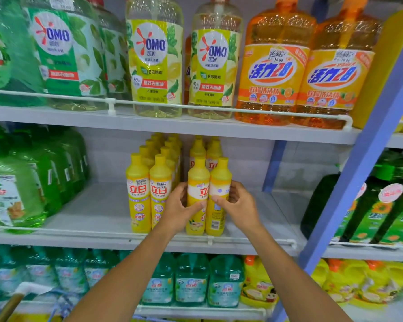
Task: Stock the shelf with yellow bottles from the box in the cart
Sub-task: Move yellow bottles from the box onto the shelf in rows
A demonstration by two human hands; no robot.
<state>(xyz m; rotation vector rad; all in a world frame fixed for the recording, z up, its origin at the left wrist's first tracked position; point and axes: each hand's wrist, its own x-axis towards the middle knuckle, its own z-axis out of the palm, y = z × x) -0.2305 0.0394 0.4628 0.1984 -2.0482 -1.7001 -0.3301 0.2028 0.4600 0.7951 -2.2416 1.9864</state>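
Observation:
Two yellow bottles stand side by side at the front of the middle shelf [91, 212]. My left hand [180, 209] wraps the left bottle [197, 182] from its left side. My right hand [239, 205] grips the right bottle [220, 175], whose back label faces me. Both bottles are upright with their bases on the shelf behind the white rail. Left of them stand rows of the same yellow bottles [149, 182], and more stand behind the held pair. The cart's handle [12, 300] shows at the bottom left; the box is out of sight.
Green jugs [21, 194] fill the shelf's left end, with bare shelf between them and the yellow rows. A blue upright [358, 163] bounds the right side, bare shelf before it. Large OMO and orange bottles [272, 66] sit above; teal bottles [191, 282] below.

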